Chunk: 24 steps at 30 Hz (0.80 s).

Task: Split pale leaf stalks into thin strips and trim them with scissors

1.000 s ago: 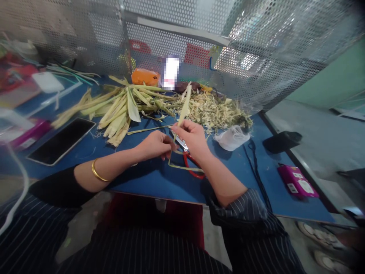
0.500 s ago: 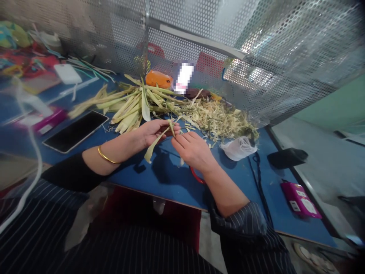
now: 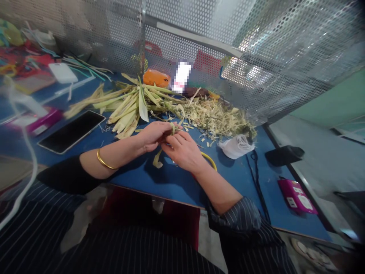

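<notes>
Between left hand (image 3: 156, 136) and right hand (image 3: 184, 150), husk strip (image 3: 157, 160), partly hidden; folds unclear

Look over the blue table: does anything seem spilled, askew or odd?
The tangled heap of pale, straw-coloured plant shreds looks untidy: loose, pale bits lie scattered off its near edge on the flat blue tabletop, as if spilled. Nothing else stands out.

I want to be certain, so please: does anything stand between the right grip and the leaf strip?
Nothing visible does: the right grip is at the leaf strip, close against the left grip. The white thread bundle lies apart, to the right.
</notes>
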Available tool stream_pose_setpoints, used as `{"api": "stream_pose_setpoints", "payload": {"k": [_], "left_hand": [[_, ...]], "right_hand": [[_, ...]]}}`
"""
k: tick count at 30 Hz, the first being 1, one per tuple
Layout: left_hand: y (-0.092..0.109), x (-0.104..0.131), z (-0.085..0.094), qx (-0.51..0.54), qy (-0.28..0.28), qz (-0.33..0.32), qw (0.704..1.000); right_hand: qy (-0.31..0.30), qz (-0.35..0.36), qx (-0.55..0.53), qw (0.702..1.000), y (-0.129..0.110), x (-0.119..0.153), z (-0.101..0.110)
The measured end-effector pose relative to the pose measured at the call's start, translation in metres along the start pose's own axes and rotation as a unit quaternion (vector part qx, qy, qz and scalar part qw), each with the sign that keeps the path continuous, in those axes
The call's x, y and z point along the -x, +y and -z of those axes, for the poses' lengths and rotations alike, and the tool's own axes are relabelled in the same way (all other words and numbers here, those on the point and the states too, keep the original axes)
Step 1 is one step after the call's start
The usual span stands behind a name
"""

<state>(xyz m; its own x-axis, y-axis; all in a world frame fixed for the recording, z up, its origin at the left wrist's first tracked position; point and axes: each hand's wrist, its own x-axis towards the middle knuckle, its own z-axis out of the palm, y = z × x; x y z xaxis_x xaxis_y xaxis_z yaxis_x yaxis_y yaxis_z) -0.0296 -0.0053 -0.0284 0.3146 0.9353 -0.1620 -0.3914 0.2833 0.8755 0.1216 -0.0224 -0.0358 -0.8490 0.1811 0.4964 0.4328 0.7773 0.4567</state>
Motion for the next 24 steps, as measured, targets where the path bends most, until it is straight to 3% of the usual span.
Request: {"api": "stream_pose_setpoints", "payload": {"k": [3,5,7,10,13,16,20,24], "left_hand": [[0.0,0.002,-0.002,-0.017,0.004,-0.018,1.0],[0.001,0.003,-0.002,-0.044,0.01,-0.033,0.998],[0.003,0.004,-0.002,-0.079,0.008,-0.047,0.996],[0.005,0.006,-0.004,-0.123,0.002,-0.057,0.991],[0.005,0.007,-0.005,-0.134,0.019,-0.064,0.989],[0.004,0.007,-0.005,-0.133,0.025,-0.063,0.989],[0.003,0.007,-0.004,-0.128,0.03,-0.049,0.99],[0.005,0.008,-0.004,-0.099,0.026,-0.026,0.994]], "right_hand": [[0.071,-0.075,-0.06,0.993,0.001,0.002,0.001],[0.163,-0.213,-0.144,0.953,0.004,0.004,0.002],[0.215,-0.369,-0.242,0.871,0.009,0.005,0.001],[0.191,-0.518,-0.403,0.73,0.013,0.006,-0.007],[0.142,-0.574,-0.519,0.617,0.013,0.006,-0.016],[0.121,-0.6,-0.565,0.554,0.011,0.003,-0.018],[0.135,-0.616,-0.589,0.505,0.009,-0.002,-0.012],[0.168,-0.615,-0.599,0.485,0.01,-0.003,-0.012]]}}
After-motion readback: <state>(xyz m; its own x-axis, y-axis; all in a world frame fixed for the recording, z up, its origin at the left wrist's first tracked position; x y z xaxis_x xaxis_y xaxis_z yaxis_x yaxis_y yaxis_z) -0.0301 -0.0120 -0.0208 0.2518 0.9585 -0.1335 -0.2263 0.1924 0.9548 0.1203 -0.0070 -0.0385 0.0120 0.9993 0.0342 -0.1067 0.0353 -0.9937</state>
